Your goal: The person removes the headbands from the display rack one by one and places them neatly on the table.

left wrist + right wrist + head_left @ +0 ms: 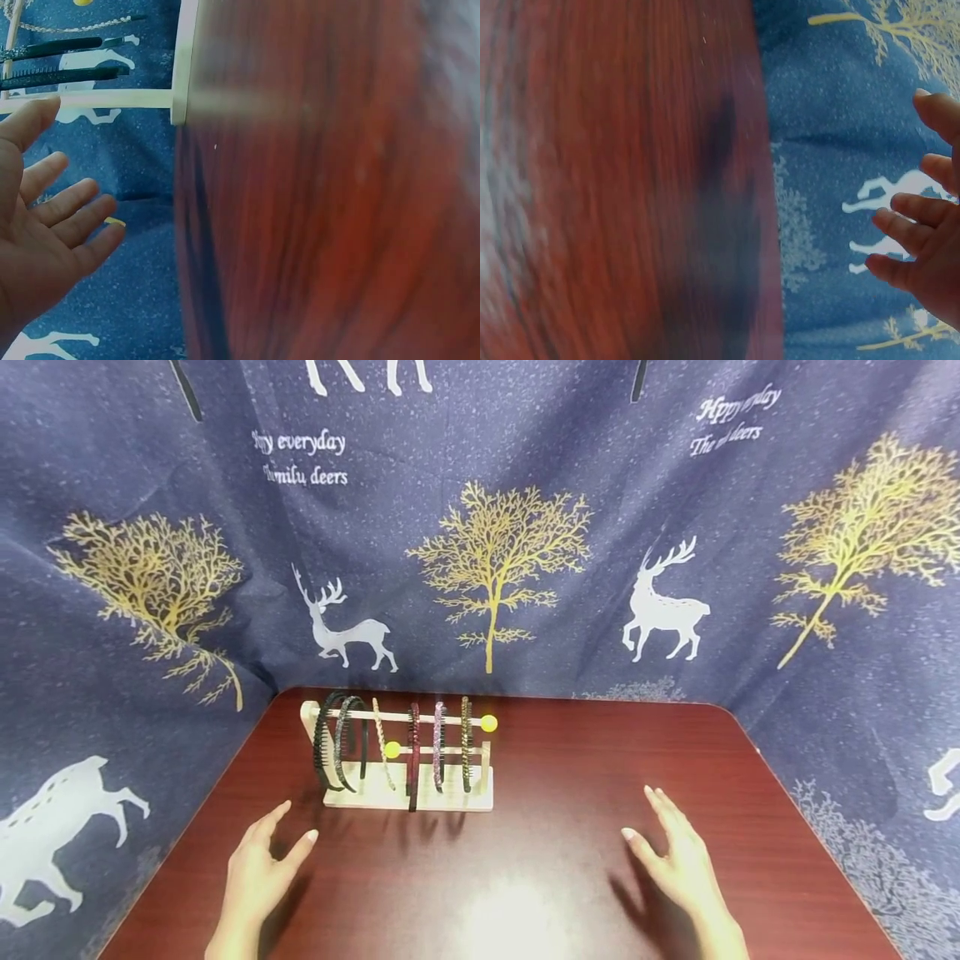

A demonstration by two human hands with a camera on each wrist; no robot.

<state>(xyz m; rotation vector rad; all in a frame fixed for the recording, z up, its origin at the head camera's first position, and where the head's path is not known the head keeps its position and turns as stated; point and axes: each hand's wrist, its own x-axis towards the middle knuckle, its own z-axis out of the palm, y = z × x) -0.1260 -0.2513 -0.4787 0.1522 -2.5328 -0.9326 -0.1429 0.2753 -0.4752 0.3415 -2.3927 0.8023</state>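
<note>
A pale wooden headband rack (352, 799) with two rods stands on the table, left of centre. Several headbands hang on it: black ones at the left, a pearly beige one (381, 735), a dark red one (413, 760), a lilac glittery one (438, 747) and a gold-brown one (467, 743). In front and to the left of the rack, my left hand (258, 868) hovers with fingers spread, holding nothing. My right hand (678, 864) hovers over the table's right side, fingers extended, apart from everything. The left wrist view shows the rack's base (180, 67) beyond the left hand's thumb.
The reddish-brown wooden table (570, 793) has a bright glare spot near its front. A dark blue cloth (525, 443) printed with white deer and golden trees hangs behind and along both sides. Yellow balls (489, 723) cap the rods' ends.
</note>
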